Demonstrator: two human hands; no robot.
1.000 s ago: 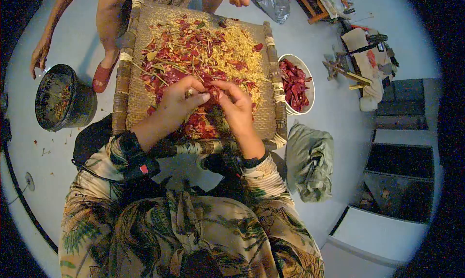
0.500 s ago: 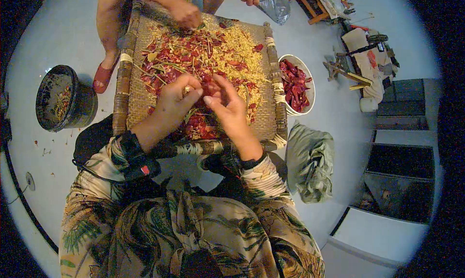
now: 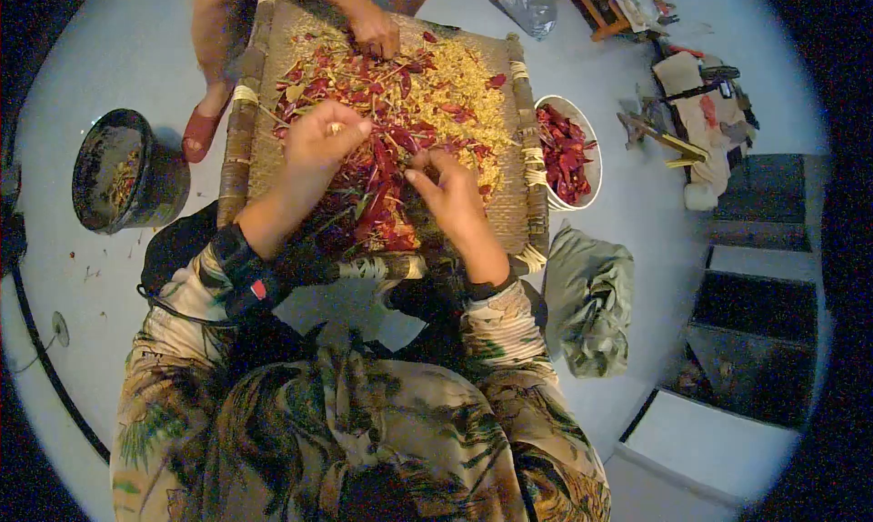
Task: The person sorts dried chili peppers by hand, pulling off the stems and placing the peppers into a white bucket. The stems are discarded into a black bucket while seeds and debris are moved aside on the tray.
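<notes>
Dried red chili peppers [image 3: 377, 204] lie with stems and yellow seeds [image 3: 468, 104] on a woven tray [image 3: 514, 222] framed with thick poles. Over the tray's left half is my left hand [image 3: 318, 145], its thumb and fingers pinched together; what they hold is too small to make out. To the right and a little nearer me, my right hand [image 3: 455, 204] has thumb and forefinger closed at a dark red chili pepper. More red chili pieces show in the gap between my hands.
Across the tray, another person's hand [image 3: 375, 33] reaches into the chilies. A white bucket [image 3: 596, 158] of red chilies stands right, above a grey-green sack [image 3: 589, 313]. At left is a black bucket [image 3: 168, 185] with scraps. A wooden stand [image 3: 659, 140] is farther right.
My hands have moved apart, the left up and leftward, the right to the right. The other person's hand has shifted over the chilies. The whole view has tilted slightly.
</notes>
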